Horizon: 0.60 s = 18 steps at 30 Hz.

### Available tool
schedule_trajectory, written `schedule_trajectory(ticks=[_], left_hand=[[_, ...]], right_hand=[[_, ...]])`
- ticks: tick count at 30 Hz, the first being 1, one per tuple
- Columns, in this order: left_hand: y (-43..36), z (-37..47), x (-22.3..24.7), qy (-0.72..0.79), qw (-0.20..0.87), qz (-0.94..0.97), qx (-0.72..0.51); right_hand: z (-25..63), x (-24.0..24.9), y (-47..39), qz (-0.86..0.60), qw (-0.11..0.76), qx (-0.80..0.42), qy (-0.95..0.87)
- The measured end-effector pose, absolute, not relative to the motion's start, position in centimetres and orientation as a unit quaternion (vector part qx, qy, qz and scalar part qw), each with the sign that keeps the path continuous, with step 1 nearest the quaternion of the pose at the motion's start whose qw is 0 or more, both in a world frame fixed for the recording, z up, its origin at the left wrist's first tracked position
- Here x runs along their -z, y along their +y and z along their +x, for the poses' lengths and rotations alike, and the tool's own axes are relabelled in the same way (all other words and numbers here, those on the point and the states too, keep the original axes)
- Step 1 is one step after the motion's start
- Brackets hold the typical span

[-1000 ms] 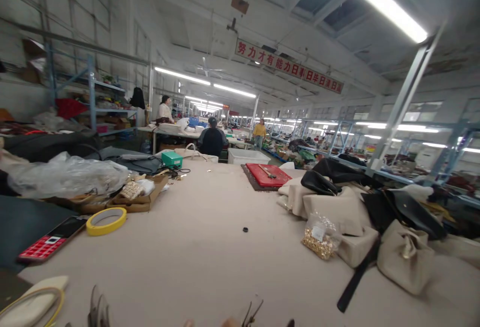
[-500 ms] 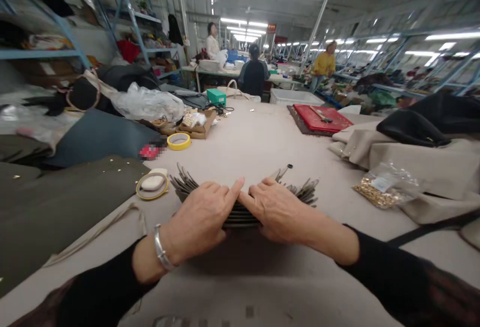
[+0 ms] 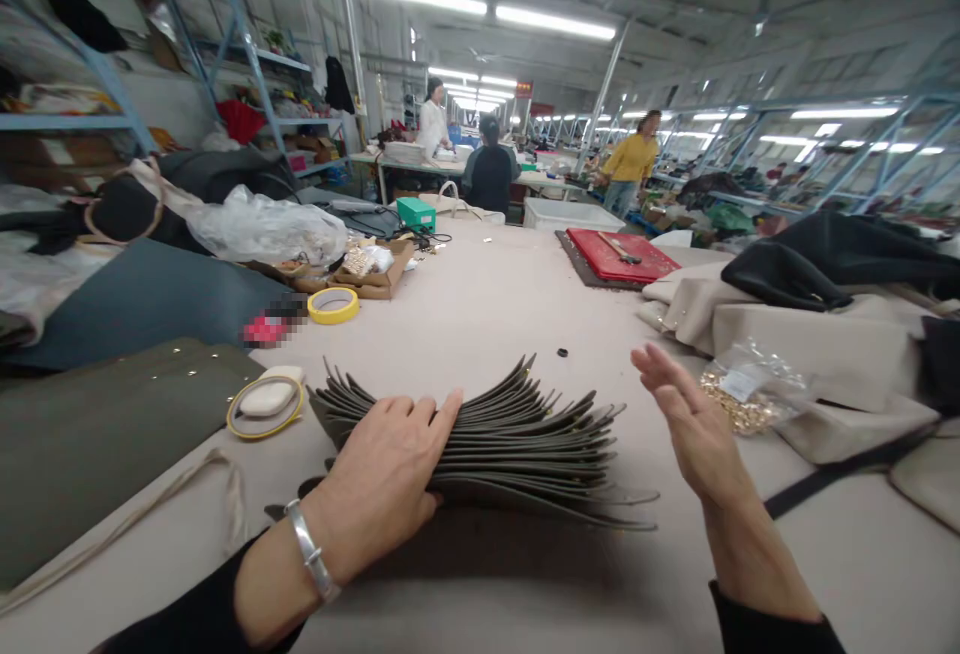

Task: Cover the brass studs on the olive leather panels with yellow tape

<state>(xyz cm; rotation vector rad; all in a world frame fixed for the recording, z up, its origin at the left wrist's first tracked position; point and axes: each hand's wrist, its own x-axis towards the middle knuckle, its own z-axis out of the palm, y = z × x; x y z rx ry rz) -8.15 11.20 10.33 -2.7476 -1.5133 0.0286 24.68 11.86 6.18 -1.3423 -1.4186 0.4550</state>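
A thick stack of dark olive leather-like strips (image 3: 517, 434) lies on the pale table, its right ends fanned out and curling upward. My left hand (image 3: 394, 469), with a silver bangle at the wrist, grips the stack near its left-middle, fingers over the top and thumb at the near side. To the right of the stack, my right hand (image 3: 694, 424) is raised with its fingers stretched out, touching nothing. A small black ring (image 3: 562, 352) lies on the table just beyond the stack.
Left are a yellow tape roll (image 3: 333, 305), a thinner tape ring (image 3: 236, 414) and olive sheets (image 3: 112, 434). Right are a bag of gold hardware (image 3: 742, 404), beige material (image 3: 810, 334) and a red board (image 3: 630, 256) with a hammer (image 3: 619, 249). Other people are farther back.
My right hand has let go of the stack and moved right, its fingers now extended. The bent stack has spread out to the right. My left hand stays on it.
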Motion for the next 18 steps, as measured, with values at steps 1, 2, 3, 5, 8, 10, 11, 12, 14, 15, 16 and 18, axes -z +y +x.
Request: schedule_trajectory(ticks=[1,2,3,5,8,10,11,12,14,15,16,18], left_hand=[[11.2,-7.9,-10.4,-0.486,0.002,-0.874,-0.015],[11.3,-7.7,-10.4,-0.489,0.002,-0.872,-0.021],[11.3,-7.5,-10.5,-0.490,0.002,-0.871,-0.026],[11.3,-7.0,-10.5,-0.491,0.006,-0.871,-0.030],[11.1,-6.7,-10.6,-0.486,0.011,-0.874,-0.019],[11.1,-6.8,-10.5,-0.481,0.009,-0.877,-0.008],[11.0,-6.8,-10.4,-0.479,0.006,-0.878,-0.003],[11.0,-6.9,-10.4,-0.477,0.002,-0.879,0.001],[11.0,-7.1,-10.2,-0.475,-0.003,-0.880,0.006],[11.1,-7.1,-10.2,-0.474,-0.005,-0.881,0.007],[11.1,-7.2,-10.1,-0.472,-0.005,-0.882,0.008],[11.0,-7.1,-10.1,-0.466,-0.005,-0.885,0.010]], right_hand=[[25.9,-4.4,12.2,-0.562,0.584,-0.252,-0.529],[26.6,-2.6,12.5,-0.562,0.603,-0.303,-0.478],[26.8,-1.1,12.9,-0.560,0.611,-0.346,-0.441],[25.5,0.8,13.6,-0.542,0.622,-0.414,-0.384],[21.8,1.1,14.5,-0.487,0.639,-0.479,-0.354],[19.9,0.4,14.8,-0.462,0.636,-0.499,-0.365],[19.4,0.0,14.9,-0.460,0.630,-0.503,-0.373],[19.2,-0.4,15.1,-0.465,0.628,-0.498,-0.376],[19.6,-1.0,15.8,-0.480,0.651,-0.464,-0.362],[20.0,-1.2,16.3,-0.486,0.670,-0.444,-0.345],[20.3,-1.3,16.9,-0.490,0.688,-0.427,-0.322],[20.9,-1.2,18.3,-0.502,0.704,-0.421,-0.275]])
